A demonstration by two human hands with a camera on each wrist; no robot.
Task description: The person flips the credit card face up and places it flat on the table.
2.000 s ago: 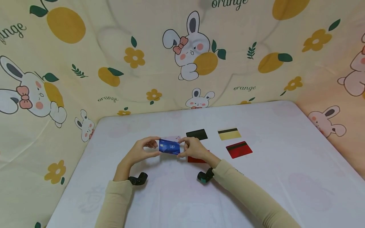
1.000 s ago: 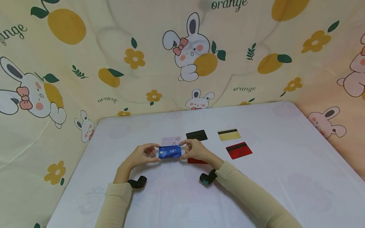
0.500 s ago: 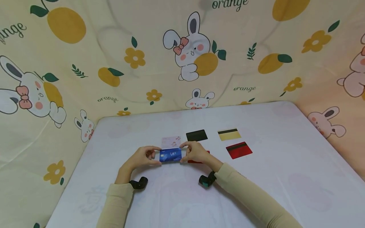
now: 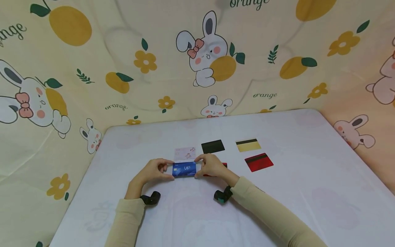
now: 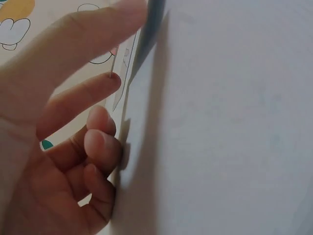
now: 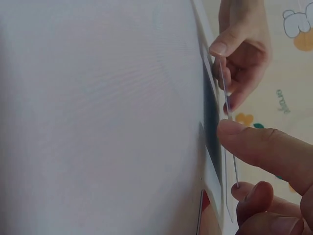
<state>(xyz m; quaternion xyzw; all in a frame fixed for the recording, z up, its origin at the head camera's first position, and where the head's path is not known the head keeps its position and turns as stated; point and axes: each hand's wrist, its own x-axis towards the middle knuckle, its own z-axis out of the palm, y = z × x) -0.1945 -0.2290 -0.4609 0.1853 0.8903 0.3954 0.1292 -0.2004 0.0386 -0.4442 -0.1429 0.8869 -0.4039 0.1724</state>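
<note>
A blue card [image 4: 184, 169] marked VIP is held level between both hands, close over the white tabletop. My left hand [image 4: 155, 169] pinches its left end between thumb and index finger, the other fingers curled in. On the opposite end, my right hand [image 4: 213, 166] pinches the card the same way. In the right wrist view the card [image 6: 228, 100] appears edge-on as a thin line, with a dark shadow beneath. Just behind it lies a pale pink card [image 4: 185, 153]. A red card [image 4: 225, 164] is mostly hidden under my right hand.
Right of the pink card lies a black card [image 4: 213, 146]. Farther right are a gold card [image 4: 248, 145] with a dark stripe and a second red card [image 4: 259, 162]. The white table [image 4: 154, 137] ends at a printed cloth backdrop [image 4: 172, 41].
Both hands have brought the blue card down and toward me, which uncovers the pink card behind it. Over the last half second they have barely moved. The other cards stay in place.
</note>
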